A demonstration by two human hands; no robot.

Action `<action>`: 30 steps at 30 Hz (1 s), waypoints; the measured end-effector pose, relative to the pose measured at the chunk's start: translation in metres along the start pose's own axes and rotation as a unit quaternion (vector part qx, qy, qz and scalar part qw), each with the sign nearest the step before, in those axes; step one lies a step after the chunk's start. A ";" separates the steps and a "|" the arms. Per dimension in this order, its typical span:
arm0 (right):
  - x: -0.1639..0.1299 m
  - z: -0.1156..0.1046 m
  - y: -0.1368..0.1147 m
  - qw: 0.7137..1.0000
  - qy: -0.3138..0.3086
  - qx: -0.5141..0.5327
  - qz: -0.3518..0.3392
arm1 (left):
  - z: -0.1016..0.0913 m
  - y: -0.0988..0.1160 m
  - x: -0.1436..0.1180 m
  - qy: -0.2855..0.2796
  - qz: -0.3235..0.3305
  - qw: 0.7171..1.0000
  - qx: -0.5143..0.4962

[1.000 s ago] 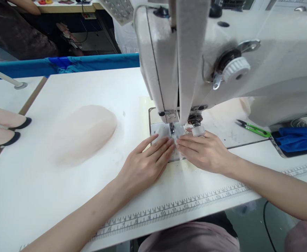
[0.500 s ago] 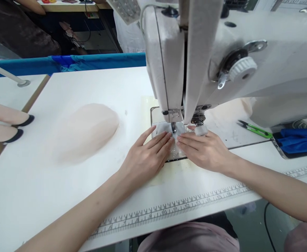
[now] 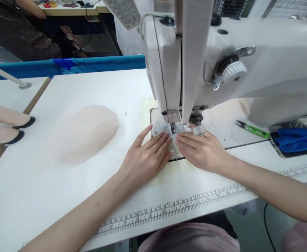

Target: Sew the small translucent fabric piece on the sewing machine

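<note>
A white sewing machine [image 3: 221, 66] stands at the back of the white table [image 3: 37, 196]. My left hand [image 3: 145, 159] and my right hand [image 3: 204, 150] lie flat, fingers together, pressing a small sheer fabric piece [image 3: 174, 148] onto the metal needle plate [image 3: 160, 130]. The fingertips of both hands nearly meet just in front of the presser foot [image 3: 172, 129]. A small white cap [image 3: 198, 130] sits by my right index finger. Most of the fabric piece is hidden under my fingers.
A pale pink padded piece [image 3: 86, 131] lies on the table to the left. Green-handled snips [image 3: 253, 128] and blue cloth [image 3: 297, 140] are at the right under the machine arm. A ruler strip [image 3: 174, 206] runs along the front edge. Pink black-tipped pieces [image 3: 8, 122] lie at far left.
Both hands have slid slightly away from me toward the presser foot, staying flat on the fabric. The camera view shifted a little.
</note>
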State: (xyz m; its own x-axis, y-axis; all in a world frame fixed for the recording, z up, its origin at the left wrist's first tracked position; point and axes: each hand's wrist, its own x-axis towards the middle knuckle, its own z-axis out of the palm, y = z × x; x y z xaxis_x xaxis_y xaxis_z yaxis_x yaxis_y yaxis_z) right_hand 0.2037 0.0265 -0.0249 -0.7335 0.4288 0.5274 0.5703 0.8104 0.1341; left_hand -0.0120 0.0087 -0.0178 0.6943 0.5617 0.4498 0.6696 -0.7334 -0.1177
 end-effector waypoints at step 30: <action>0.007 0.000 0.012 0.997 -0.033 -0.057 0.037 | 0.007 -0.010 0.007 -0.027 -0.074 0.996 -0.048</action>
State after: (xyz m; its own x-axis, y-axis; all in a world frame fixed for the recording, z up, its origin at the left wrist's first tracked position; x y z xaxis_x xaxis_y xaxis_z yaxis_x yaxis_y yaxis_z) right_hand 0.2050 0.0394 -0.0194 -0.7080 0.5146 0.4837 0.6600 0.7258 0.1939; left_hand -0.0125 0.0226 -0.0199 0.6046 0.6842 0.4078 0.7390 -0.6729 0.0334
